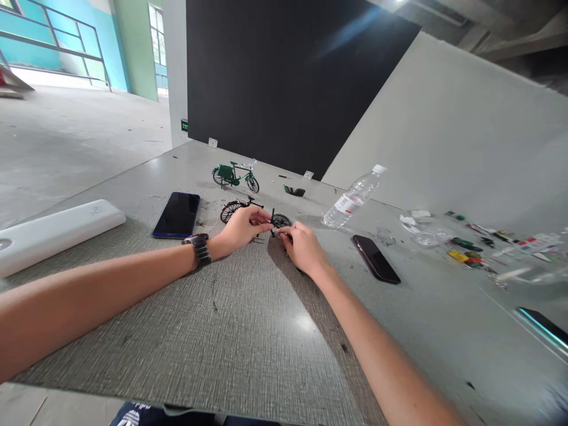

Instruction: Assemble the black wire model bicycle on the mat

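Observation:
A small black model bicycle (231,210) is between my hands on the grey table, its rear wheel to the left and its front wheel (282,220) to the right. My left hand (248,225), with a dark watch on the wrist, closes round the middle of its frame and hides much of it. Beside the front wheel, my right hand (302,244) has its fingers pinched at the fork; whatever they grip is too small to make out. Farther back stands a green model bicycle (237,176) with a green box over its rear wheel.
A blue-edged phone (176,215) and a white oblong case (62,234) lie to the left. On the right are a tilted plastic bottle (355,198), a dark phone (376,259) and scattered small parts with clear packaging (430,236). Behind rises a black panel (284,77).

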Demonstrator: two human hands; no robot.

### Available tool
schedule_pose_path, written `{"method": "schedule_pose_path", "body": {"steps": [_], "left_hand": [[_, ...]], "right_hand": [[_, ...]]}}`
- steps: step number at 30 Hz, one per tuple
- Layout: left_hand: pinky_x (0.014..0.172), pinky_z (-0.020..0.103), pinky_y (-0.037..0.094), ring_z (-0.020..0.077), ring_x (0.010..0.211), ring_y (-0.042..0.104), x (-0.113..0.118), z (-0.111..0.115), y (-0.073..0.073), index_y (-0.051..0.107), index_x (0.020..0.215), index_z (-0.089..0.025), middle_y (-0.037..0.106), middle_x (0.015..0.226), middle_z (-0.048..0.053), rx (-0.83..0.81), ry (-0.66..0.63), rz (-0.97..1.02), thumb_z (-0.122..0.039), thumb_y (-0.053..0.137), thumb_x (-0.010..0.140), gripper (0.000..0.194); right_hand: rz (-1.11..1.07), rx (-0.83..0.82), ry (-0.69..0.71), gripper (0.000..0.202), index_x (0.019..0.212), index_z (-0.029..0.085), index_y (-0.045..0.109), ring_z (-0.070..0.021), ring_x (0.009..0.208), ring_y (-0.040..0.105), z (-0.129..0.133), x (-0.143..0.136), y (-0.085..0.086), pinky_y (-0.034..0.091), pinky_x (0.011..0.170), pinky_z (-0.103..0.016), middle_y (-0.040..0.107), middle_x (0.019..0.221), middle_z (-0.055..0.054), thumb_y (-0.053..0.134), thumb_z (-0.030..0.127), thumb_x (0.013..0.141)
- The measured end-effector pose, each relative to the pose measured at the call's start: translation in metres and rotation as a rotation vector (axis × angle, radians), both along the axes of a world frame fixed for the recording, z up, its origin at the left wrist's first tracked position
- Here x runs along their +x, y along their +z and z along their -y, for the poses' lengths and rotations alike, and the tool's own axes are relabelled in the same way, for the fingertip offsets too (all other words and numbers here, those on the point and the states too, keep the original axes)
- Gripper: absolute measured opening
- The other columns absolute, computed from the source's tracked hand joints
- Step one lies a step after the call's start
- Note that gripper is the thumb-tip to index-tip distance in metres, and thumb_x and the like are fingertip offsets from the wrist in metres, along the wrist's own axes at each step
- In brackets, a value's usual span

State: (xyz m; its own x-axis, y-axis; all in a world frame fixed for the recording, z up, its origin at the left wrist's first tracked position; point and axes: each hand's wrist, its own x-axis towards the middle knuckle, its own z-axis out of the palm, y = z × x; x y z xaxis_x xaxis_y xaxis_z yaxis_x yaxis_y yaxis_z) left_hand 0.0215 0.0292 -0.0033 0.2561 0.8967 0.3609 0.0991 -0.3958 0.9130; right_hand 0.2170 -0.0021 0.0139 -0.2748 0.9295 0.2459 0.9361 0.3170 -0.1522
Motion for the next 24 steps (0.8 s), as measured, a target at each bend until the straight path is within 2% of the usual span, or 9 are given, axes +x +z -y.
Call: {"method": "schedule_pose_path", "body": {"steps": [12,18,24], "left_hand": [[0.072,0.030,0.050,0.0163,0.078,0.065,0.0000,-0.0001,-0.0009,0.067,0.090,-0.014,0.073,0.086,0.006,0.006,-0.005,0.004,-0.022,0.076,0.079,0.017],[0.072,0.030,0.049,0.0162,0.077,0.065,0.0006,0.0013,0.0012,0.066,0.089,-0.014,0.073,0.085,0.006,-0.021,-0.005,0.013,-0.020,0.076,0.078,0.016],[0.071,0.030,0.048,0.0170,0.078,0.065,-0.0005,0.0002,-0.0012,0.067,0.091,-0.015,0.072,0.085,0.006,0.004,-0.005,-0.002,-0.026,0.076,0.079,0.019]], "right_hand": [[0.032,0.021,0.043,0.034,0.117,0.020,0.073,-0.0195,0.085,0.063,-0.0019,0.0029,-0.0022,0.047,0.080,-0.031,0.061,0.098,-0.009,0.045,0.017,0.098],[-0.008,0.017,0.047,0.032,0.113,0.020,0.073,-0.0194,0.086,0.063,-0.0024,0.0034,-0.0030,0.048,0.081,-0.031,0.062,0.099,-0.009,0.045,0.019,0.099],[-0.047,0.046,0.080,0.030,0.111,0.019,0.074,-0.0202,0.087,0.063,-0.0008,0.0055,-0.0005,0.048,0.080,-0.032,0.064,0.096,-0.008,0.046,0.021,0.099]]}}
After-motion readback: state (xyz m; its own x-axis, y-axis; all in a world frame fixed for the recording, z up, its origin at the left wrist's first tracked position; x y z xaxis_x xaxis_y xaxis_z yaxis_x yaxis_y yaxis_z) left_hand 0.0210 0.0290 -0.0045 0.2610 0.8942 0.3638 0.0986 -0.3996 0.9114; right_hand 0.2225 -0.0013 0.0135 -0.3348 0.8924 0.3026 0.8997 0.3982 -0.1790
